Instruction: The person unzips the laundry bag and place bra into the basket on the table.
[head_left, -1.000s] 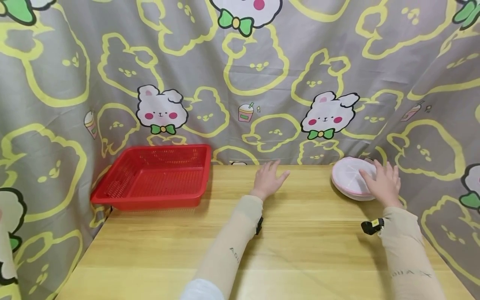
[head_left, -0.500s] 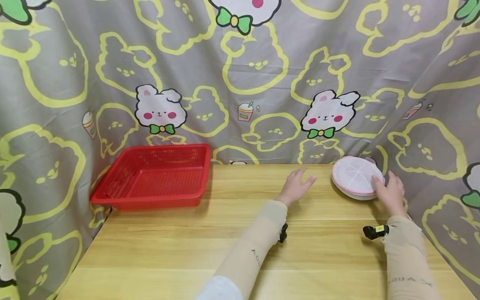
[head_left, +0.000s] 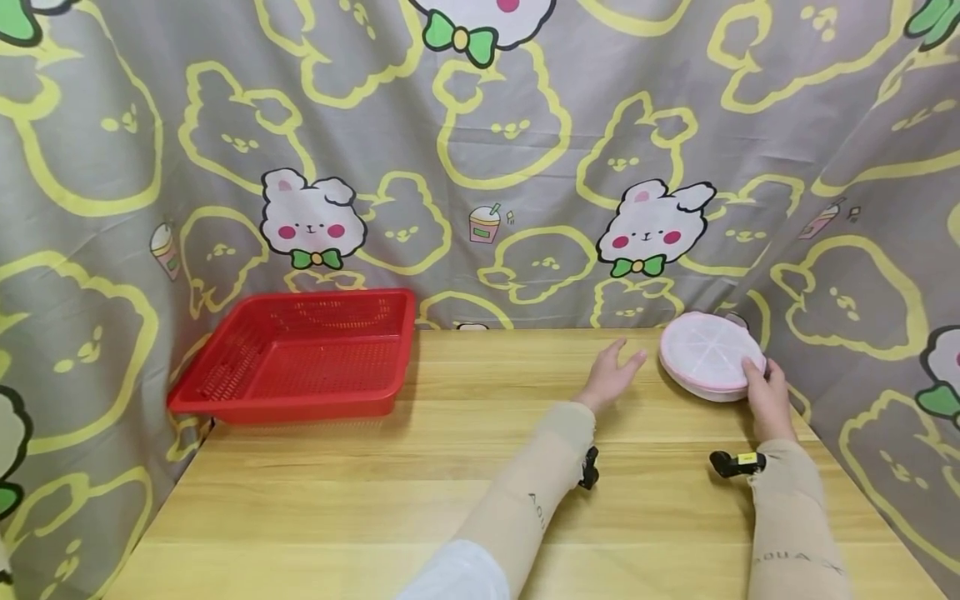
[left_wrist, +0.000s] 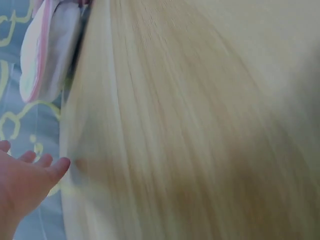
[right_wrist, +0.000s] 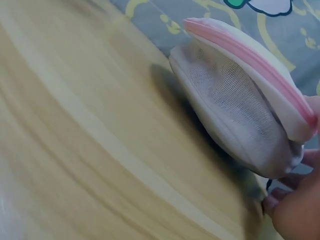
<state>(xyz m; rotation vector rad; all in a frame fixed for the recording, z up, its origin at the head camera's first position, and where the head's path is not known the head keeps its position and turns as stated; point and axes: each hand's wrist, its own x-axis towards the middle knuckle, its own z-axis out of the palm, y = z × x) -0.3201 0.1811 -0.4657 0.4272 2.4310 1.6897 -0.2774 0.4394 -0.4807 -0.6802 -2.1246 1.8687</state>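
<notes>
A round white mesh zip pouch (head_left: pixel 711 353) with a pink zip band lies at the far right of the table. My right hand (head_left: pixel 769 402) grips its right edge, thumb on the top face and the other fingers lower at the side. In the right wrist view the pouch (right_wrist: pixel 235 100) stands tilted, its mesh underside showing, and part of the right hand (right_wrist: pixel 300 195) is cut off by the frame. Fingers spread, my left hand (head_left: pixel 611 375) hovers left of the pouch without touching it. The left wrist view shows that left hand (left_wrist: pixel 30 182) apart from the pouch (left_wrist: pixel 50 50).
A red plastic basket (head_left: pixel 300 410) with perforated walls stands at the table's back left. Behind and beside the wooden table (head_left: pixel 360 500) hangs a grey curtain (head_left: pixel 420 108) printed with yellow outlines and white bunnies.
My right hand has come from above the pouch to its right edge and taken hold there. Meanwhile the left hand has shifted right, closer to the pouch. The basket stays put.
</notes>
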